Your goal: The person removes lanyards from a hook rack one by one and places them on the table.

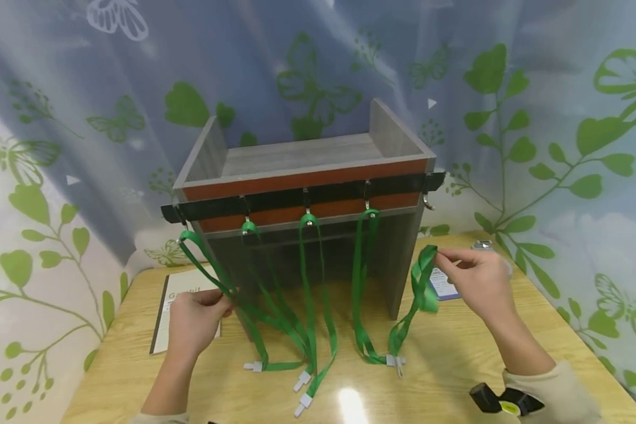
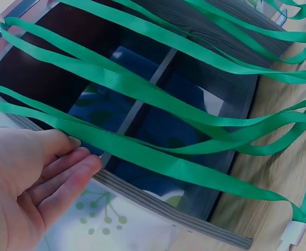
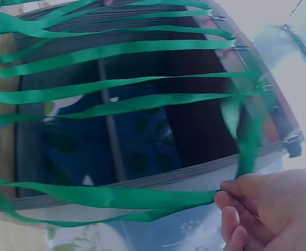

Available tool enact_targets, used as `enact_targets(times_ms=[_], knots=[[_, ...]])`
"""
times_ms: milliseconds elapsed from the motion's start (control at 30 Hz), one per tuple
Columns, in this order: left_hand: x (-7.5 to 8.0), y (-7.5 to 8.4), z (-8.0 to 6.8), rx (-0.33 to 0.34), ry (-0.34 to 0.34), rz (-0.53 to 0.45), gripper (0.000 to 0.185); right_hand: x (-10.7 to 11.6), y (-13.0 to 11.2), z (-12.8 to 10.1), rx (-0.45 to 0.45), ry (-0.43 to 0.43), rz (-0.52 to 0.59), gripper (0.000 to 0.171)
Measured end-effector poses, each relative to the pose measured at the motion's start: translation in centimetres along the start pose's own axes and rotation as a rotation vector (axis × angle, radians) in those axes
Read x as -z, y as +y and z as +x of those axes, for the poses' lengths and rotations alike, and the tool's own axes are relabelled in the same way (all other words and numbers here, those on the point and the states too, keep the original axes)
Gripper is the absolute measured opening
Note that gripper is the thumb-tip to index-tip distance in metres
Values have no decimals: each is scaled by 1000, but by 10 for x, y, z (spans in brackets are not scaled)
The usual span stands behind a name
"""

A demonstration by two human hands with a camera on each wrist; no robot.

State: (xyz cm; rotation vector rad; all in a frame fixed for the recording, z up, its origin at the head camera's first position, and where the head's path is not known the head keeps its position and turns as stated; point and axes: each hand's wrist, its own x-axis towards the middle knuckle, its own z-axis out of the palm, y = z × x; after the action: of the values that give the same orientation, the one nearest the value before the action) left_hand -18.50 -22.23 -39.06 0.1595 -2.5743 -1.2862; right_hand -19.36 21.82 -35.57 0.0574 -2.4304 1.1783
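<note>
Between thumb and index finger, my right hand [image 1: 479,282] pinches the top of a green lanyard [image 3: 111,196], beside the right end of a grey wooden shelf unit [image 1: 403,135]. That lanyard's strap hangs down to a white clip [image 1: 396,360] on the table. My left hand [image 1: 196,321] is at the leftmost hanging lanyard [image 1: 204,259]; in the left wrist view its loosely bent fingers lie against the strap's edge. Several green lanyards hang from metal hooks on a black rail [image 1: 275,202] across the unit's front. The rightmost hook [image 1: 428,202] carries no lanyard.
White lanyard clips [image 1: 303,380] lie on the wooden table [image 1: 233,400] before the unit. A printed booklet [image 1: 161,318] lies at the left. A blue-edged card [image 1: 445,285] is partly behind my right hand. A leaf-patterned curtain [image 1: 318,70] stands behind.
</note>
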Motion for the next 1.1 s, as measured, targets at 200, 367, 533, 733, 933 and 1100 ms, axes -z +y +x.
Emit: enact_targets(times_ms=[200,367,533,733,933,1100], knots=[[5,6,4,-6,-14,-9,26,27,-15,7,-99,-58,37,36],[7,6,4,3,-14,-7,24,47,-24,11,-100,-49,67,30],[9,5,4,5,-11,-9,24,66,-23,15,-117,-29,65,17],[11,5,5,20,-19,-6,24,80,-7,10,-165,-21,-9,31],[5,4,4,41,-32,-65,27,86,14,0,-238,-35,-120,38],[3,4,2,53,-34,-78,29,88,28,-8,-266,-50,-141,45]])
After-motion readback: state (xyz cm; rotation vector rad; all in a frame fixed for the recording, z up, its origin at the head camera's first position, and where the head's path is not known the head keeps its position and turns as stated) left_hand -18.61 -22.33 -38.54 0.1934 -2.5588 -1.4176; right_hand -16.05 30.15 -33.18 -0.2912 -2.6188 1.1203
